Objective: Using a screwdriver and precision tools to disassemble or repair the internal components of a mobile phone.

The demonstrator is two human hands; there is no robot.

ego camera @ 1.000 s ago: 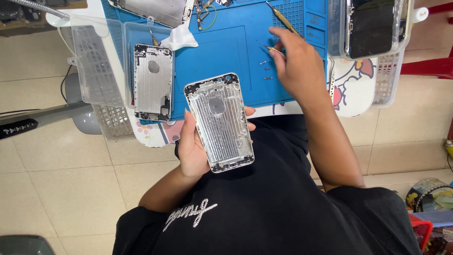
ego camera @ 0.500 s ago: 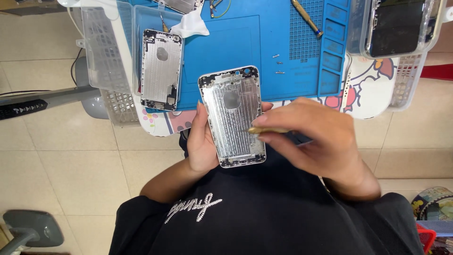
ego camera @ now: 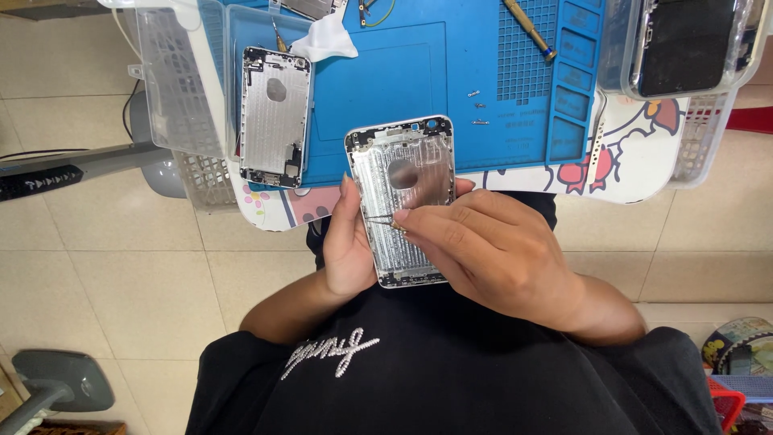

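Observation:
My left hand [ego camera: 348, 246] grips a silver phone back housing [ego camera: 404, 173] by its left edge, inner side up, held over my lap in front of the table. My right hand [ego camera: 493, 250] rests over the housing's lower right and pinches thin tweezers [ego camera: 382, 218], whose tips lie across the middle of the housing. A second silver housing [ego camera: 274, 115] lies flat on the blue work mat [ego camera: 378, 76] to the upper left.
A screwdriver [ego camera: 530, 31] and a few small screws [ego camera: 478, 105] lie on the mat. A white cloth [ego camera: 326, 39] sits at the mat's top left. Clear plastic trays [ego camera: 173, 84] flank the table; the right one [ego camera: 684, 48] holds a dark phone part. Tiled floor lies below.
My right hand came back from the mat to the held housing and now has the tweezers laid across its middle. The view shifted so the housing sits slightly higher.

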